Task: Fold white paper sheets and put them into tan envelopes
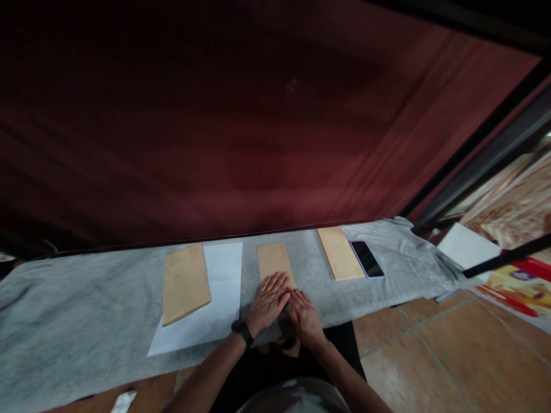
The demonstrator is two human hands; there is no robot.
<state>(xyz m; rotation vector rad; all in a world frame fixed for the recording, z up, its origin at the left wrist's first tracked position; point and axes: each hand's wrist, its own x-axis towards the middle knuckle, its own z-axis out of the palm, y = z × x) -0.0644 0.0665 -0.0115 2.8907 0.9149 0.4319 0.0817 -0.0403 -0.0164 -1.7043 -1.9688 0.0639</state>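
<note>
A brown paper envelope [272, 258] lies on the grey cloth in front of me. My left hand [269, 299] rests flat across its near part, fingers stretched out, with a dark band on the wrist. Close against it, my right hand [303, 312] lies palm down at the envelope's near right edge, its fingers extended. The thumbs come together, and the hands hide the near end of the envelope. To the left, more brown envelopes [185, 284] lie over white paper [224, 287]. A stack of brown envelopes [342, 255] sits to the right.
A phone [367, 259] with a dark screen lies beside the right stack. The grey cloth [94, 304] covers a long narrow surface below a dark red panel [258, 172]. Dark frame bars [477, 143] and a red and yellow package [520, 287] are at the right, above the tiled floor [430, 355].
</note>
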